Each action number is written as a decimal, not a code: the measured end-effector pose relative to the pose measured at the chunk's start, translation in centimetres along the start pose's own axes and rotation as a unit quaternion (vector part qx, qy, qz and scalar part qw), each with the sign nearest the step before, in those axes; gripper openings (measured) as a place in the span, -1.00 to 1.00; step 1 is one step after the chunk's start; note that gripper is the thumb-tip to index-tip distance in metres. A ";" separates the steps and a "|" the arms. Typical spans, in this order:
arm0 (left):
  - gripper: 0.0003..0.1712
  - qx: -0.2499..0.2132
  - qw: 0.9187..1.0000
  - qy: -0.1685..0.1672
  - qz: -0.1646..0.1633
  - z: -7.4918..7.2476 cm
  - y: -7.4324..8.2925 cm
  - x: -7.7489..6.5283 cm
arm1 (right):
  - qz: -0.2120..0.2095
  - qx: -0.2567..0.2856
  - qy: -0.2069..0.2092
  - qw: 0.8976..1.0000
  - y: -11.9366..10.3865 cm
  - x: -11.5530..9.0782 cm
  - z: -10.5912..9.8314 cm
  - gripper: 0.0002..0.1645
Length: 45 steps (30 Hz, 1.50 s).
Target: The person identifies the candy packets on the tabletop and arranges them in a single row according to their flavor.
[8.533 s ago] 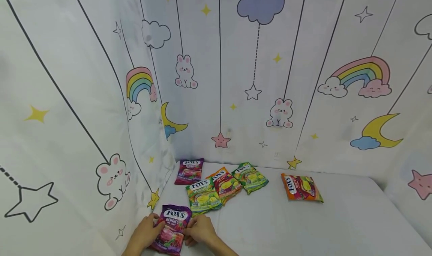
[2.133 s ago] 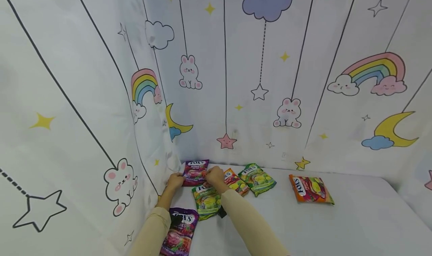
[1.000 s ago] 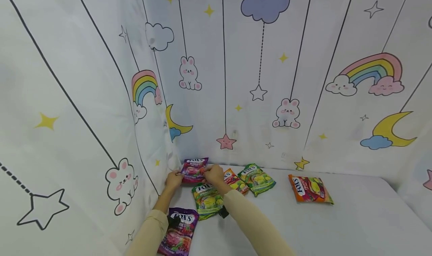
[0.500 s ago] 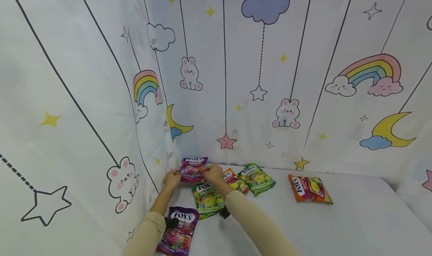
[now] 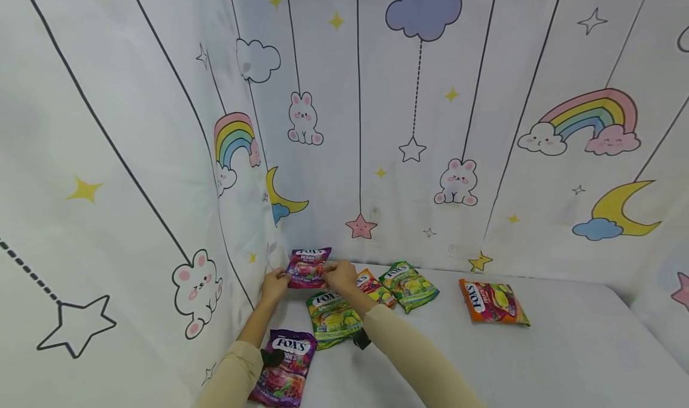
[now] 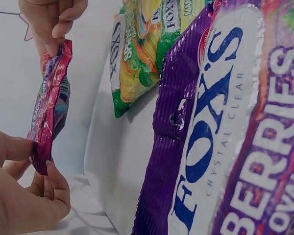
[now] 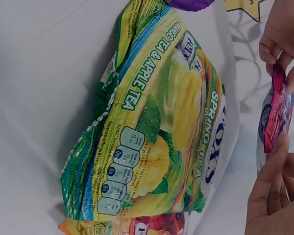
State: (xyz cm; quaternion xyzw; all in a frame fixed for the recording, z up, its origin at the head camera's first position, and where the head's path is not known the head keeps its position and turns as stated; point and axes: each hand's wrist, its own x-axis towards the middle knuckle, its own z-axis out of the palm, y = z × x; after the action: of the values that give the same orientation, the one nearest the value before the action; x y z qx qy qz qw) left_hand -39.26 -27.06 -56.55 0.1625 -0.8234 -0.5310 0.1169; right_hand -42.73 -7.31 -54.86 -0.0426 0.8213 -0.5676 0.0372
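Note:
At the back left corner, a purple bag of Fox's Berries candy (image 5: 308,268) is held up between both hands, its face toward the head camera. My left hand (image 5: 275,285) pinches its left side, my right hand (image 5: 340,276) its right. Seen edge-on in the left wrist view, the bag (image 6: 51,107) has fingers and thumb of the left hand (image 6: 29,191) on its near end. In the right wrist view, the right hand (image 7: 279,196) grips the bag's near end (image 7: 274,117). Below the right forearm lies a green Spring Tea bag (image 5: 331,321).
A second purple Berries bag (image 5: 285,378) lies at front left, under the left wrist. An orange Fruits bag (image 5: 377,289) and another green bag (image 5: 410,286) lie right of the hands. Another orange bag (image 5: 494,302) sits farther right. Printed cloth walls enclose the white table (image 5: 430,348).
Both hands have gone from the near Berries bag to the far one at the back left. Over the last second that bag has risen slightly. The other bags stay put.

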 end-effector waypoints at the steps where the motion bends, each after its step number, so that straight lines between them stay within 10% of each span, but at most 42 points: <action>1: -0.60 0.001 1.000 0.001 0.001 0.0 0.1 -0.1 | -0.005 0.001 -0.001 1.000 0.0 -0.1 -0.1 -0.80; 45: -0.61 -0.009 0.999 0.007 0.037 -0.6 3.3 -5.3 | -0.091 0.037 0.005 0.995 -1.3 -5.7 -3.6 -0.83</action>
State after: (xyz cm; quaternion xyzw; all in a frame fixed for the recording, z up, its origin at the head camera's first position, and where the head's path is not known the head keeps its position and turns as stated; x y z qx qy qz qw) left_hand -34.61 -24.20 -53.40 0.1342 -0.8235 -0.5323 0.1434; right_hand -37.42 -3.76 -52.33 -0.1125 0.7927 -0.5990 -0.0172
